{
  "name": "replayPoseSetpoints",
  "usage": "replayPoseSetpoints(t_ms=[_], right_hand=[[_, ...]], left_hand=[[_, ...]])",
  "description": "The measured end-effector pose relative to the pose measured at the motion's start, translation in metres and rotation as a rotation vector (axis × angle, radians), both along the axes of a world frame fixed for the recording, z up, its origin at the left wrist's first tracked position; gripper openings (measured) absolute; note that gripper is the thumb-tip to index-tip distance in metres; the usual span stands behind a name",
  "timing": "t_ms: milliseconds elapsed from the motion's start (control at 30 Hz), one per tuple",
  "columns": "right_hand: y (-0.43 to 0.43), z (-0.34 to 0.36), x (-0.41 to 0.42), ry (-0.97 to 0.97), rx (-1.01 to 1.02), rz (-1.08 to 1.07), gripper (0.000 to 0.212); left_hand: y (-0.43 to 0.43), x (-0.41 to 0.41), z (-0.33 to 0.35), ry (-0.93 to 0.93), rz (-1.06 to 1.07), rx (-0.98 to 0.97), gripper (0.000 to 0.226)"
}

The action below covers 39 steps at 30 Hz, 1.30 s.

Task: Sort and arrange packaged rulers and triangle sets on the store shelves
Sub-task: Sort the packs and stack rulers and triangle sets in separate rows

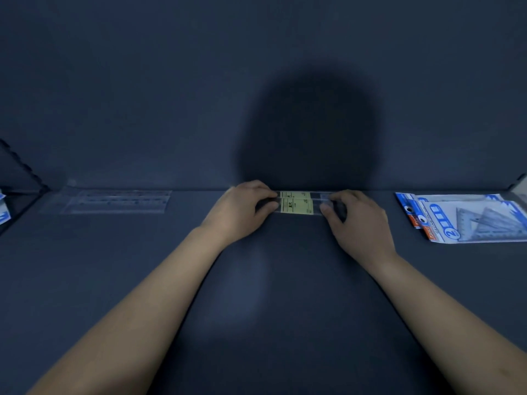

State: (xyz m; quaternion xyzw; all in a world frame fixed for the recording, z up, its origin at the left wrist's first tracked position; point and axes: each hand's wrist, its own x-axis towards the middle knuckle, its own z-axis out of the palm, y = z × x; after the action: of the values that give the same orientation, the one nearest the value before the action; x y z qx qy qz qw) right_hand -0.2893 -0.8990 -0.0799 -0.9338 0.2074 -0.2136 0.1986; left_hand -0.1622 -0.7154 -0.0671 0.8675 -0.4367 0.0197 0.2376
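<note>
Shelf (288, 295): dark blue, flat, dimly lit. Back panel (159, 104) in the same colour; a rounded shadow (308, 132) is cast on it above the hands.

Two clear-sleeved rulers with yellow labels (296, 204) are seen lying side by side at the rear of the shelf, lengthwise along the back panel, the rear one close against it. Label print is too small to be read.

Left hand (242, 208): fingers curled over the rulers' left end, thumb at the near edge, the end gripped. Right hand (358, 220): the right end is pinched the same way, thumb in front, fingers bent over the top. Both forearms are stretched across the shelf.

Well to the left, more clear ruler packs (117, 201) are laid flat near the back panel, apart from the hands. At the right, overlapping blue-and-white triangle set packs (470, 219) are laid flat. At the far left, a notched divider (24, 171) is noted, with the edge of some blue-and-white packaging (4, 213) beyond it, mostly out of view.
</note>
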Motion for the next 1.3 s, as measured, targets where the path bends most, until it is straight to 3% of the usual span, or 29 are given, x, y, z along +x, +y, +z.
replayPoseSetpoints(t_ms=[267,467,1000,1133,1300], right_hand=[[0.019,0.014,-0.006,0.105,-0.153,0.035,0.046],[0.114,0.051,0.011,0.045,-0.222,0.219,0.055],[0.514,0.081,0.128,0.055,-0.211,0.542,0.060],[0.560,0.074,0.158,0.124,-0.233,0.578,0.061],[0.577,0.062,0.194,0.198,-0.253,0.570,0.065]], left_hand=[[0.017,-0.009,0.029,-0.199,0.053,0.292,0.055],[0.108,-0.013,0.066,-0.361,0.240,0.356,0.072],[0.549,0.032,0.081,-0.248,0.752,0.511,0.084],[0.601,0.057,0.080,-0.230,0.738,0.528,0.096],[0.619,0.095,0.067,-0.220,0.701,0.517,0.078]])
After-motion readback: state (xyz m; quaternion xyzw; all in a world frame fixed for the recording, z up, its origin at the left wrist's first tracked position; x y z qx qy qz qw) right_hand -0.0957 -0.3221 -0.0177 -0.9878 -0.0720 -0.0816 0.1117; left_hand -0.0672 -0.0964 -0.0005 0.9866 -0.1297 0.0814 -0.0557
